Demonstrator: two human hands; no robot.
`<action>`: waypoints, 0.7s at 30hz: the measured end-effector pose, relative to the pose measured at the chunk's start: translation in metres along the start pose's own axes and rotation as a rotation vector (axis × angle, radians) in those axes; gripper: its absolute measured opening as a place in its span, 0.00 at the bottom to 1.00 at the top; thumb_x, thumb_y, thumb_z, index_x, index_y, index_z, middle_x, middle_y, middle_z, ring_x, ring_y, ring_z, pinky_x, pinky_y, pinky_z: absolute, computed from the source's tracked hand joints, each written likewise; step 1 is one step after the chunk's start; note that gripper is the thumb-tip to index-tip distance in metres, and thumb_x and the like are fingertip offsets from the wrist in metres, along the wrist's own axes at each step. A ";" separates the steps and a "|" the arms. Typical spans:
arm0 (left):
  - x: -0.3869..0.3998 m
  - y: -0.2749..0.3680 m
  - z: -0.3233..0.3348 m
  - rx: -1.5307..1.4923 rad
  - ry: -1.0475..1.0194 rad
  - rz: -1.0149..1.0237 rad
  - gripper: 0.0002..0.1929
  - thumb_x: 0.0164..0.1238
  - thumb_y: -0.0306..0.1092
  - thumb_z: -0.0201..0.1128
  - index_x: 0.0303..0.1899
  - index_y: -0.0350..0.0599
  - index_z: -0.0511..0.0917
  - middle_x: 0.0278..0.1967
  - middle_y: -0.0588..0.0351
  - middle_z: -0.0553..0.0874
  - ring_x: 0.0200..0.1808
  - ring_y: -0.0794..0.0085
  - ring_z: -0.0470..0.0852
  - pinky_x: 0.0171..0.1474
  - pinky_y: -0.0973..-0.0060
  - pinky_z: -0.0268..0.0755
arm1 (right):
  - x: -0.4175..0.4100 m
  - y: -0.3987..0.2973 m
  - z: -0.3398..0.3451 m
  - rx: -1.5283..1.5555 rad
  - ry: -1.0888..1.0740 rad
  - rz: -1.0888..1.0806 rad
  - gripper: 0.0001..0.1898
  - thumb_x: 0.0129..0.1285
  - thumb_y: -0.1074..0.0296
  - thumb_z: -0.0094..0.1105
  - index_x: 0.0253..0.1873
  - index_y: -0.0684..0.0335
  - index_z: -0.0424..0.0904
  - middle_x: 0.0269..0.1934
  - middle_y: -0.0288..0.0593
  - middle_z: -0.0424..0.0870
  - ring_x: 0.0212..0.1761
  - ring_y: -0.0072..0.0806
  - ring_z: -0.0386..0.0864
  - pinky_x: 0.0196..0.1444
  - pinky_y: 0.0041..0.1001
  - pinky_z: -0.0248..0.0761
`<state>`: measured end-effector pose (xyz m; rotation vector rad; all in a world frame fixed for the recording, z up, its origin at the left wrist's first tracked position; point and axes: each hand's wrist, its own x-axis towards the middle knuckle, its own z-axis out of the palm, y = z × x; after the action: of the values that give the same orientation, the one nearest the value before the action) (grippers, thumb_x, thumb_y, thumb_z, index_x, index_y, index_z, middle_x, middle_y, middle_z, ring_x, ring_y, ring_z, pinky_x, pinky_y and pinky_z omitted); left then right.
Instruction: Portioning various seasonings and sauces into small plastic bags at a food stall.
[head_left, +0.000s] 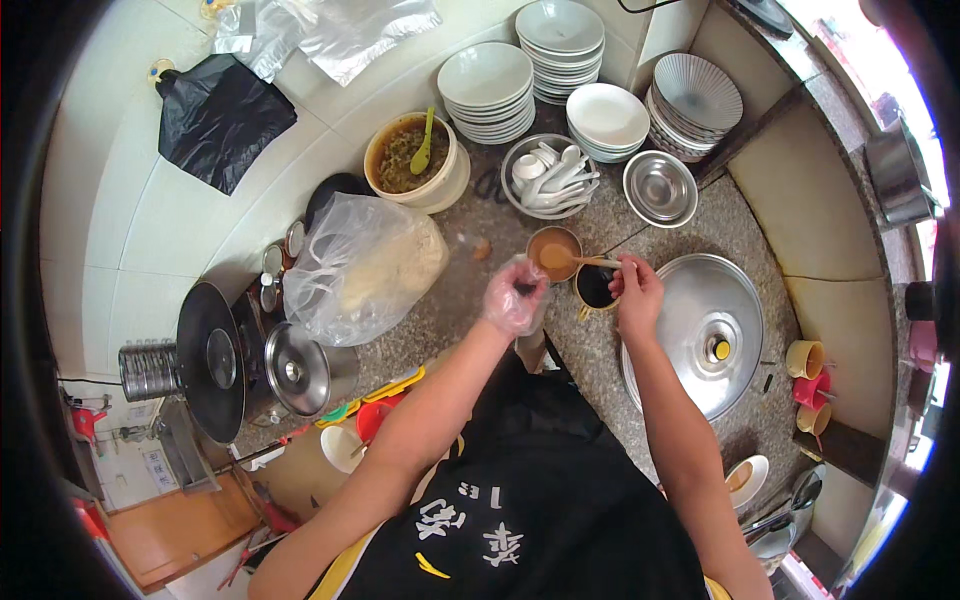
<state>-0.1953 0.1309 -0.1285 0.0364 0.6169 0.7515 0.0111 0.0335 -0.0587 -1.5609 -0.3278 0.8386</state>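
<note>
My left hand (514, 296), in a clear plastic glove, grips the near-left rim of a small round bowl (535, 238) of brown sauce. A spoon (598, 262) with a pale handle is in my right hand (637, 289), which wears no visible glove. The spoon's head rests in the sauce, partly covered by it. Just below the spoon, a yellow-rimmed cup (596, 288) holds dark liquid; my right fingertips are close to its right side and hide part of it.
A steel bowl (513, 196) of white spoons stands behind the sauce bowl, near stacked plates (486, 75). Left are a tub (442, 191) with a green spoon and a clear plastic bag (390, 277) of pale food. A large metal lid (694, 330) lies right, under my forearm.
</note>
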 end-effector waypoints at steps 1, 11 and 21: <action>0.002 -0.003 -0.002 0.092 0.002 0.075 0.08 0.76 0.33 0.57 0.48 0.42 0.78 0.44 0.54 0.83 0.48 0.67 0.83 0.52 0.68 0.83 | -0.005 -0.001 -0.001 0.058 -0.073 -0.011 0.13 0.77 0.64 0.58 0.53 0.68 0.85 0.33 0.39 0.84 0.30 0.19 0.81 0.34 0.20 0.75; -0.020 0.007 0.042 -0.086 0.178 -0.042 0.05 0.73 0.32 0.61 0.42 0.42 0.78 0.40 0.54 0.84 0.42 0.63 0.86 0.48 0.66 0.84 | -0.026 -0.020 0.017 -0.161 -0.055 -0.347 0.10 0.76 0.70 0.58 0.54 0.68 0.85 0.36 0.39 0.85 0.35 0.20 0.82 0.39 0.21 0.77; -0.011 0.004 0.027 -0.069 0.121 -0.022 0.05 0.73 0.31 0.62 0.43 0.43 0.78 0.39 0.55 0.83 0.43 0.63 0.85 0.49 0.65 0.84 | -0.004 0.015 0.013 0.062 0.065 0.043 0.12 0.77 0.67 0.56 0.52 0.70 0.84 0.31 0.39 0.83 0.28 0.20 0.81 0.30 0.20 0.73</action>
<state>-0.1897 0.1316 -0.0995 -0.0795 0.7046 0.7570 -0.0048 0.0378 -0.0708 -1.5384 -0.2199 0.8219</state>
